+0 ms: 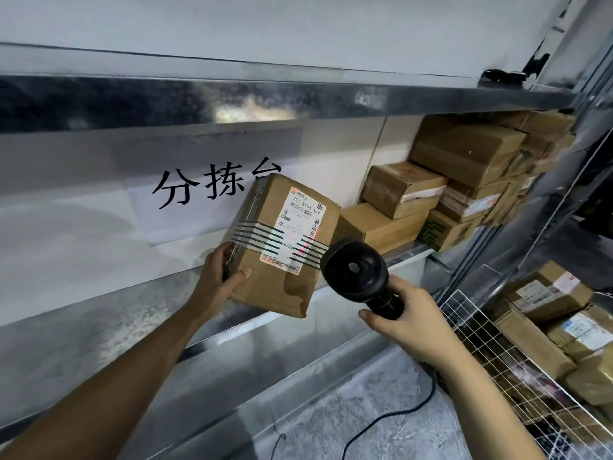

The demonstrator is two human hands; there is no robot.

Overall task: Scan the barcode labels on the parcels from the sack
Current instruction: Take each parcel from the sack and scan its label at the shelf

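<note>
gripping the black handheld scanner [356,272] at lower centre right, the right hand [409,322] has its fingers curled round the handle, thumb stretched along it; the scanner's round back faces the camera and covers the lower right corner of the parcel [283,244], with a faint red glow on the label [298,227] just above it. a dark cable [391,421] trails down from below the right wrist toward the bottom edge. the left hand [220,277], centre frame, holds the brown parcel by its lower left corner, thumb on the front face, the other fingers hidden behind the box. the parcel is tilted, lifted in front of a metal shelf [109,313]. behind it a paper sign [179,194] on the wall has its last character partly covered. farther right on the shelf stands a stack of cardboard boxes [464,180], blurred at its right end. at lower right a wire basket [471,323] holds more parcels, cut off by the frame edge.
</note>
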